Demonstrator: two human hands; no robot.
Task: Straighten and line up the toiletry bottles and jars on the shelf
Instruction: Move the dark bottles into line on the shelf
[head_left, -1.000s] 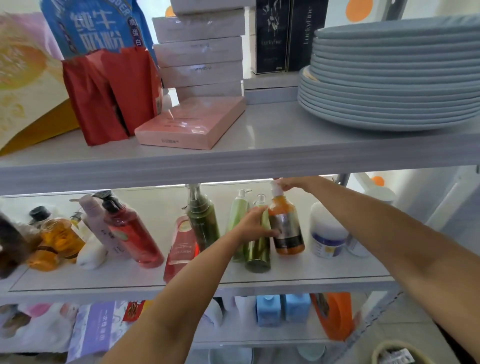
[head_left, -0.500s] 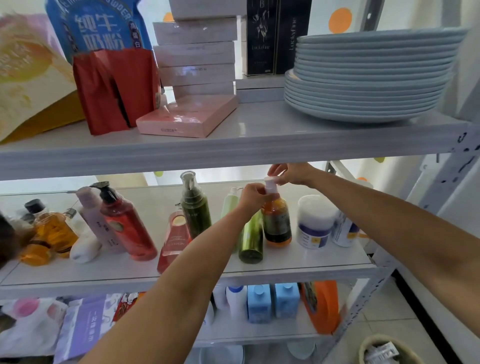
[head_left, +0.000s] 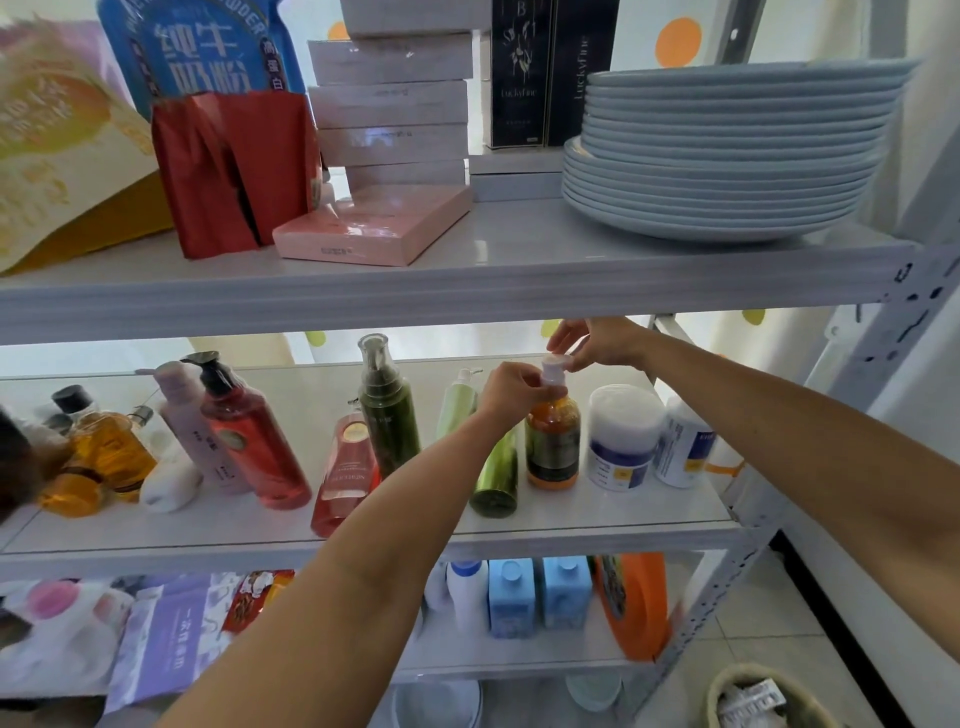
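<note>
The left hand (head_left: 511, 389) has moved up from the body of the orange bottle (head_left: 553, 447) to its neck, fingers curled round it just under the white pump (head_left: 553, 370). The right hand (head_left: 597, 345) still pinches the pump head from above. The bottle stands upright on the shelf (head_left: 571, 525) directly below the fingers, with a white jar (head_left: 623, 441) just to their right. The nozzle is probably being turned to face front.

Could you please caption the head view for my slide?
Left hand and right hand pinch the white pump of the orange bottle.
</note>
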